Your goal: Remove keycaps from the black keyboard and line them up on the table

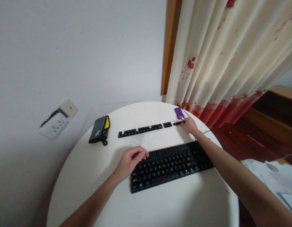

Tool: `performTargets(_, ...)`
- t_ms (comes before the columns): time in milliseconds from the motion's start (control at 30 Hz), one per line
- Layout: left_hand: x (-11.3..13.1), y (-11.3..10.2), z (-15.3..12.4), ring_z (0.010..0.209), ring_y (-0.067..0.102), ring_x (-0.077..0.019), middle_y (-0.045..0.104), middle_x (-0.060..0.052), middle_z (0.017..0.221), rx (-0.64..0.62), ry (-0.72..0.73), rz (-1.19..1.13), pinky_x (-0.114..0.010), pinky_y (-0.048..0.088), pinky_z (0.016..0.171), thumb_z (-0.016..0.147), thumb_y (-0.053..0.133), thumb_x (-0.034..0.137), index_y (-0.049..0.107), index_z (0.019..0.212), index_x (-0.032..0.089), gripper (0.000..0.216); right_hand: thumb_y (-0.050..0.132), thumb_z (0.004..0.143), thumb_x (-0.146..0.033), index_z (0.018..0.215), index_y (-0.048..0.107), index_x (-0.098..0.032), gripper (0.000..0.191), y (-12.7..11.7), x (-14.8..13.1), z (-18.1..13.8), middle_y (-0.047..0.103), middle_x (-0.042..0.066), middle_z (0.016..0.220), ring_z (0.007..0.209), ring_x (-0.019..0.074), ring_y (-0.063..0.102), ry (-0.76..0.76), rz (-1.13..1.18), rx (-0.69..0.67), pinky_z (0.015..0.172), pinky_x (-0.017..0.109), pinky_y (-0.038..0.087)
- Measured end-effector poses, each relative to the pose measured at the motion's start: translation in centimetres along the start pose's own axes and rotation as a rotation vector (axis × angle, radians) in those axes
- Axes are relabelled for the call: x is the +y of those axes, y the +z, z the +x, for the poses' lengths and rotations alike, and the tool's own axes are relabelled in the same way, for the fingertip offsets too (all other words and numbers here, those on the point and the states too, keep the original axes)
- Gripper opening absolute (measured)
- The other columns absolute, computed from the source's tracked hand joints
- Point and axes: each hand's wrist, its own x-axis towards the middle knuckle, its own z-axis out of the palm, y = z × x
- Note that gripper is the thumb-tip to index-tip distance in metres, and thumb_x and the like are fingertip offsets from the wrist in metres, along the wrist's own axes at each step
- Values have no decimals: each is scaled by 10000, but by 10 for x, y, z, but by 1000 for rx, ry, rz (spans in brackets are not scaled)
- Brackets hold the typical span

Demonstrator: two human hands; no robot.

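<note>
A black keyboard [170,164] lies on the round white table [94,176]. My left hand [130,160] rests with curled fingers on its top left corner, holding it steady. Beyond it runs a row of loose black keycaps [140,130], with a short group [167,124] and another few [177,123] to the right. My right hand [189,125] reaches to the far right end of that row, fingers pinched at the last keycaps. A purple keycap puller [179,113] lies just behind that hand.
A grey and yellow pouch [100,129] sits at the table's back left. A wall socket [55,124] is on the white wall to the left. Cream and red curtains [221,63] hang at the right. A thin cable [202,132] leads off the keyboard's right end.
</note>
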Motion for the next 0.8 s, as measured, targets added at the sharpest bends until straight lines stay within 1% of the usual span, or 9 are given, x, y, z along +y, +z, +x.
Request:
performTargets(167, 1, 0, 0, 705, 606, -160, 706, -68, 804, -1, 0, 4, -254, 479, 643, 910, 578, 377, 709, 827, 147, 277, 702, 768, -242, 892, 758, -158, 160, -1, -1, -2, 729, 94, 823, 820, 210, 677, 1, 24, 10, 694, 248, 449)
performTargets(300, -1, -1, 1, 708, 611, -158, 708, -63, 806, -1, -1, 4, -249, 477, 642, 911, 576, 367, 711, 829, 150, 268, 705, 770, -265, 885, 755, -146, 173, -13, -2, -3, 729, 90, 828, 809, 207, 670, -2, 75, 62, 703, 248, 450)
performTargets(367, -1, -1, 1, 708, 611, -158, 708, -62, 805, -2, 0, 3, -248, 476, 640, 911, 578, 363, 711, 831, 150, 264, 640, 838, -323, 873, 750, -127, 227, -27, -1, -4, 726, 106, 818, 796, 209, 665, -11, 115, 109, 712, 258, 452)
performTargets(467, -1, -1, 0, 708, 607, -160, 707, -63, 803, 0, 4, 9, -248, 472, 637, 912, 575, 360, 709, 831, 148, 264, 411, 971, -438, 887, 737, -108, 471, -52, 5, -12, 721, 122, 809, 727, 188, 653, -40, 208, 175, 703, 264, 461)
performTargets(533, -2, -2, 0, 713, 605, -160, 703, -61, 805, -3, 10, 14, -247, 469, 641, 916, 570, 354, 709, 835, 150, 259, 282, 990, -542, 883, 723, -108, 628, -70, 13, -23, 707, 124, 792, 665, 180, 627, -96, 370, 234, 668, 278, 469)
performTargets(600, -3, -2, -1, 721, 604, -158, 699, -56, 810, -10, 17, 21, -246, 466, 650, 920, 568, 344, 708, 841, 153, 250, 249, 967, -633, 858, 704, -122, 693, -86, 24, -40, 688, 113, 784, 667, 184, 608, -175, 530, 305, 670, 293, 475)
performTargets(633, -3, -3, -1, 725, 604, -157, 697, -54, 810, -11, 17, 26, -246, 464, 654, 922, 568, 341, 708, 843, 154, 246, 252, 958, -654, 848, 697, -133, 694, -92, 30, -49, 679, 104, 793, 690, 184, 603, -208, 559, 336, 686, 293, 473)
performTargets(700, -5, -3, 0, 729, 602, -157, 694, -51, 805, -12, 17, 38, -245, 461, 659, 925, 566, 338, 708, 845, 156, 245, 233, 955, -666, 818, 676, -148, 695, -103, 44, -70, 648, 81, 774, 673, 170, 573, -207, 540, 395, 651, 277, 450)
performTargets(800, -7, -3, 0, 732, 600, -160, 693, -50, 797, -12, 17, 53, -246, 459, 660, 925, 564, 341, 709, 845, 157, 248, 259, 960, -644, 731, 628, -163, 648, -109, 66, -96, 572, 40, 641, 558, 147, 490, -124, 499, 390, 542, 263, 384)
